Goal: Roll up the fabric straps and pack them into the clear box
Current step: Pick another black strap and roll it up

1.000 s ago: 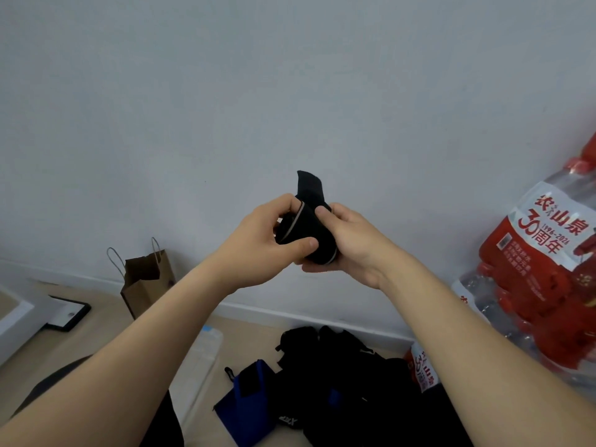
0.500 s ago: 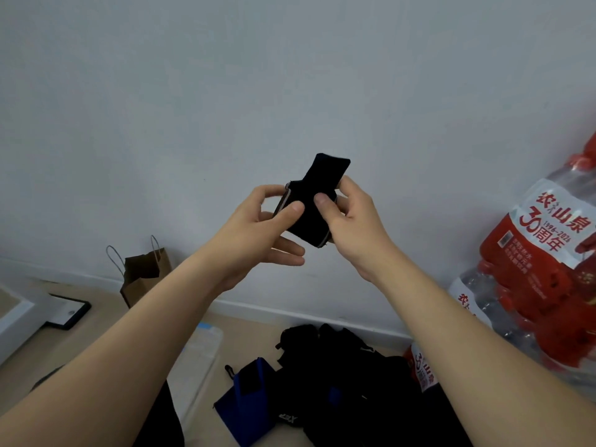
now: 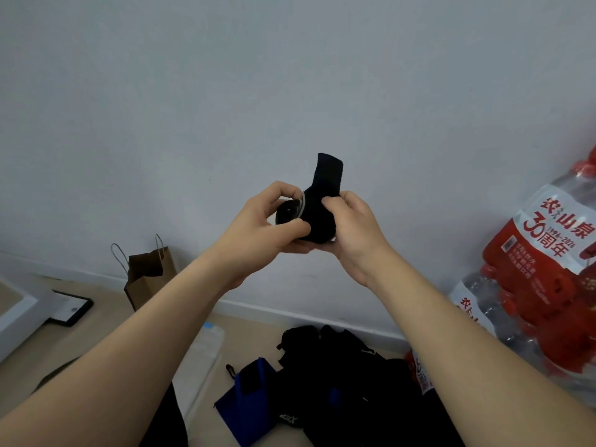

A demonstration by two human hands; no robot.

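Observation:
A black fabric strap [image 3: 317, 217] is held up in front of the wall, mostly wound into a roll, with its free end sticking straight up. My left hand [image 3: 267, 227] grips the roll's left end, thumb underneath and fingers curled over the top. My right hand [image 3: 353, 230] pinches the roll from the right, thumb on its front. On the floor below lies a heap of black and blue straps [image 3: 325, 382]. The clear box [image 3: 201, 366] lies left of that heap, partly hidden by my left forearm.
A brown paper bag [image 3: 150, 272] stands against the white wall at the left. A dark-framed flat panel [image 3: 69, 309] lies on the wooden floor further left. Shrink-wrapped packs of red-labelled water bottles [image 3: 545, 275] are stacked at the right.
The roll has turned between my hands and grown tighter. My left fingers moved from a loose hold to curl over its left end. The free end now stands more upright.

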